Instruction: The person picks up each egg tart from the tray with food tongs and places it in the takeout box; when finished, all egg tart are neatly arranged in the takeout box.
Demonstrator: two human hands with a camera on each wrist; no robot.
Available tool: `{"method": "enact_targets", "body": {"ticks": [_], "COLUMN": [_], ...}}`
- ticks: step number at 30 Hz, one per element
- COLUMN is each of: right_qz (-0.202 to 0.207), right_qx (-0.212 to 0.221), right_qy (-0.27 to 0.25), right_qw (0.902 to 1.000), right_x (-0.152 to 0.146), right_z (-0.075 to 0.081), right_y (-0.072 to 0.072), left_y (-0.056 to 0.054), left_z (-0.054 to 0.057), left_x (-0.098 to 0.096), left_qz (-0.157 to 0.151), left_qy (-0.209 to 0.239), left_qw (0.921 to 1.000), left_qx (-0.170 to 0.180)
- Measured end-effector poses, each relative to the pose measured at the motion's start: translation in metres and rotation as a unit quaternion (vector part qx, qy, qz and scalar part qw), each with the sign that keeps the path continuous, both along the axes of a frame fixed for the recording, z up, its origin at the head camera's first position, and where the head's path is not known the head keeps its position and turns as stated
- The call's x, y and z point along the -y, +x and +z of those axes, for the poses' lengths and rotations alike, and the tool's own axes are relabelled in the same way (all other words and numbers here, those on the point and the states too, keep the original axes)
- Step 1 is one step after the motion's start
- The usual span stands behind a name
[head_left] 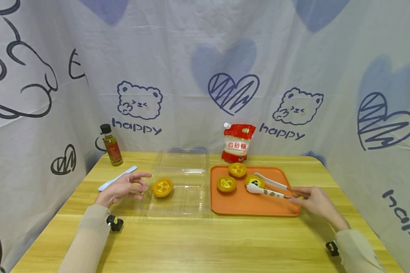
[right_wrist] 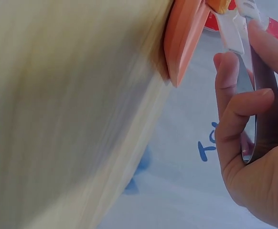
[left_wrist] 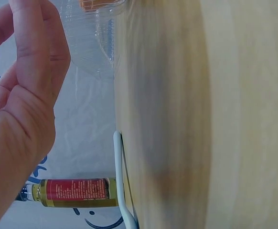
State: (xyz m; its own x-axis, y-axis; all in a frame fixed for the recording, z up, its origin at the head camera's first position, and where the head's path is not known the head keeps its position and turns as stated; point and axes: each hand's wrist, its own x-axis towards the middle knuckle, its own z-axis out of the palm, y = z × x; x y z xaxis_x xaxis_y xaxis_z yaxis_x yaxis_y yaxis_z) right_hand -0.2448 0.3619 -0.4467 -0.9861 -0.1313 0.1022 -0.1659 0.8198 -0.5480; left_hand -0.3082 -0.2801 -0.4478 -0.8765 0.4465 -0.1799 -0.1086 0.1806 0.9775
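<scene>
My right hand (head_left: 317,203) grips a pair of tongs (head_left: 275,193) with white tips. The tips straddle an egg tart (head_left: 255,180) with dark spots in its middle, on an orange tray (head_left: 256,206); whether they touch it I cannot tell. Two more tarts, one at the back (head_left: 237,170) and one at the left (head_left: 226,184), share the tray. Beside the clear plastic container (head_left: 188,206), my left hand (head_left: 125,187) hovers with loosely bent fingers and holds nothing. Inside that container, at its left, sits another egg tart (head_left: 162,188).
A light blue spatula-like tool (head_left: 117,178) lies left of my left hand. Behind it stands an oil bottle (head_left: 111,146) with a black cap. A red and white sugar pouch (head_left: 238,143) stands behind the tray. The container's raised lid (head_left: 182,161) faces the curtain.
</scene>
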Motion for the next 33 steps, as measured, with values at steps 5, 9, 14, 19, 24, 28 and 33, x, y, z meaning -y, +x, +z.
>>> {"method": "enact_targets", "body": {"ticks": [5, 9, 14, 19, 24, 28, 33], "right_qz": [-0.004, -0.011, -0.016, -0.02, -0.021, -0.011, 0.001], "right_qx": [-0.005, -0.006, 0.002, 0.025, 0.033, 0.033, 0.027], "right_qy": [0.0, 0.006, 0.012, -0.004, -0.023, -0.032, -0.035], "right_qw": [1.0, 0.9999, 0.9998, 0.9995, 0.999, 0.9989, 0.999], "right_x": [0.002, 0.005, 0.016, 0.03, 0.042, 0.05, 0.062], "right_z": [0.003, 0.006, 0.012, 0.021, 0.027, 0.028, 0.027], "right_y": [0.003, 0.004, 0.006, 0.008, 0.007, 0.005, 0.003], "left_y": [-0.001, 0.001, 0.001, 0.0, -0.002, -0.002, -0.002], "left_z": [0.0, 0.0, -0.001, -0.001, -0.002, -0.003, -0.004], "left_x": [0.0, 0.0, 0.0, -0.001, -0.001, 0.0, 0.001], "left_qz": [0.001, 0.002, 0.005, 0.007, 0.006, 0.004, 0.004], "left_qy": [0.001, 0.002, -0.001, -0.002, -0.001, -0.001, 0.001], "left_qw": [1.0, 1.0, 1.0, 1.0, 1.0, 1.0, 1.0], "left_qx": [0.003, 0.004, 0.003, 0.004, 0.005, 0.003, 0.003]}}
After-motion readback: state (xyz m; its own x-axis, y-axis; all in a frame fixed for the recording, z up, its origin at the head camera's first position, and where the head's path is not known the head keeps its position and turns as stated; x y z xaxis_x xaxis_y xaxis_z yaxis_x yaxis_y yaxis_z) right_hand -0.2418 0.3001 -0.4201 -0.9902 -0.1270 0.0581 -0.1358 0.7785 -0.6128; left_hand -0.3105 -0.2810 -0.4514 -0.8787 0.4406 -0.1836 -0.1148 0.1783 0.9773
